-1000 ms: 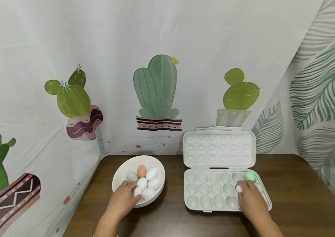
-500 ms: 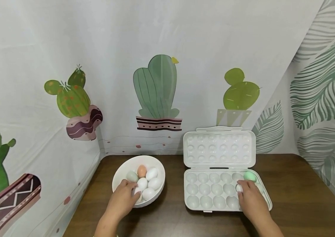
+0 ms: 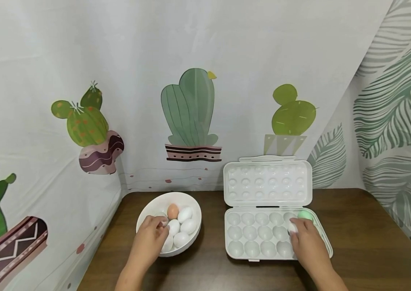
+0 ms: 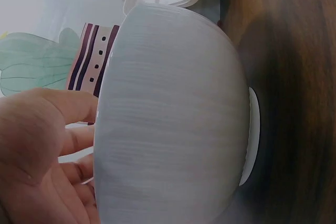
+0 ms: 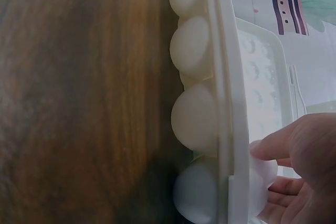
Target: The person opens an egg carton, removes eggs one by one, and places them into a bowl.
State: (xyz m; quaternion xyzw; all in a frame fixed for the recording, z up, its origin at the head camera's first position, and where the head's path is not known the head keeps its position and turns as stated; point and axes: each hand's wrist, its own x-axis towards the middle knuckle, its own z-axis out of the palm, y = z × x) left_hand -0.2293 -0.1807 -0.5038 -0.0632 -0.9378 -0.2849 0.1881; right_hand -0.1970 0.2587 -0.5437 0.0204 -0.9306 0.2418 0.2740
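Observation:
Above the white bowl (image 3: 154,202), my left hand (image 3: 147,240) has its fingers over a pale green egg (image 3: 160,213), mostly hidden beneath them. Around it lie a brown egg (image 3: 172,211) and several white eggs (image 3: 181,239). In the left wrist view the fingers pass behind the rim of the bowl (image 4: 173,114). My right hand (image 3: 309,242) pinches a white egg (image 3: 292,228) over the right part of the open egg carton (image 3: 245,255). A green egg (image 3: 305,215) sits in its back right cup. The right wrist view shows the thumb against an egg (image 5: 266,169).
The raised carton lid (image 3: 268,184) leans by the cactus-print cloth (image 3: 242,81) behind. Bowl and carton stand apart on a dark wooden table (image 3: 212,250). Cup undersides (image 5: 195,119) bulge below the carton's edge.
My left hand has left the front-left white egg and moved toward the back, over the pale green egg. My right hand stays over the carton, with its white egg slightly raised.

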